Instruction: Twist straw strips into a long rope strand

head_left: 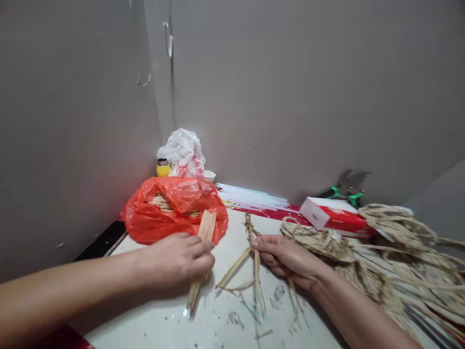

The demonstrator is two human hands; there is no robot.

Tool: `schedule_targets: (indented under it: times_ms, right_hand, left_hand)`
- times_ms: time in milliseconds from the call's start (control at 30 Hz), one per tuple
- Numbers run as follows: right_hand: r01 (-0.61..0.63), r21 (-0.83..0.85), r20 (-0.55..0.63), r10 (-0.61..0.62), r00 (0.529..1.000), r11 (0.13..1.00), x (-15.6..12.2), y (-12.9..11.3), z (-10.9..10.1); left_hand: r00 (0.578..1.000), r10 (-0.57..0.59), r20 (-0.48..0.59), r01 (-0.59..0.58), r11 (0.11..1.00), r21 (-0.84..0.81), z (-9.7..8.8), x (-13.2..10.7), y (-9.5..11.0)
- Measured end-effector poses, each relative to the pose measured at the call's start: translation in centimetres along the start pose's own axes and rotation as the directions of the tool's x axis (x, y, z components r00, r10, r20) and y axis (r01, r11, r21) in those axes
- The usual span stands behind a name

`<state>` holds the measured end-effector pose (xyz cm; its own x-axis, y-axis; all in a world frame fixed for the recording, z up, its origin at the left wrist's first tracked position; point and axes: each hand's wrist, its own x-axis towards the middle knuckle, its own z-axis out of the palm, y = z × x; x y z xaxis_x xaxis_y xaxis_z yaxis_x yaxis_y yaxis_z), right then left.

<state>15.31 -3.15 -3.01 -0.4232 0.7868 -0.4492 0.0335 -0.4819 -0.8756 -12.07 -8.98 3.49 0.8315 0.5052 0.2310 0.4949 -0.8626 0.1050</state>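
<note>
Two hands at frame centre: left hand clamped on wooden sticks, right hand pinching straw strands; binding them seemingly comes next.

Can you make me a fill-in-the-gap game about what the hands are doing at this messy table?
1. The left hand holds flat ____ sticks.
2. The plastic bag behind that hand is ____.
3. The right hand touches a plaited straw strand on the ____ table.

Missing words: wooden; red; white
</note>
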Motion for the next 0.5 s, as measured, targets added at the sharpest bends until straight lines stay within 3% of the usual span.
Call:
schedule_targets:
  times_ms: [33, 100, 233, 367, 500]
  right_hand:
    - [-0.007, 0.0, 0.0, 0.007, 1.0, 1.0, 0.0, 0.0, 0.0]
    - [-0.009, -0.006, -0.012, 0.009, 1.0, 1.0, 0.0, 0.1, 0.1]
    - [0.013, -0.028, -0.041, -0.014, 0.999, 1.0, 0.2, 0.4, 0.2]
    - [0.024, -0.025, -0.046, -0.025, 0.999, 0.999, 0.6, 0.5, 0.1]
    - [0.034, -0.024, -0.038, -0.035, 0.999, 0.999, 0.8, 0.7, 0.0]
  left_hand:
    - [0.997, 0.053, 0.053, -0.057, 0.995, 0.085, 0.6, -1.0, 0.0]
    - [0.999, 0.022, 0.026, -0.027, 0.974, 0.226, 1.5, -2.6, -0.6]
    - [0.977, -0.14, -0.162, 0.199, 0.872, 0.447, 2.0, -4.0, -4.2]
    - [0.938, -0.264, -0.225, 0.336, 0.853, 0.399, 1.4, -3.1, -8.8]
    - [0.911, -0.313, -0.267, 0.392, 0.86, 0.327, 1.0, -1.4, -12.8]
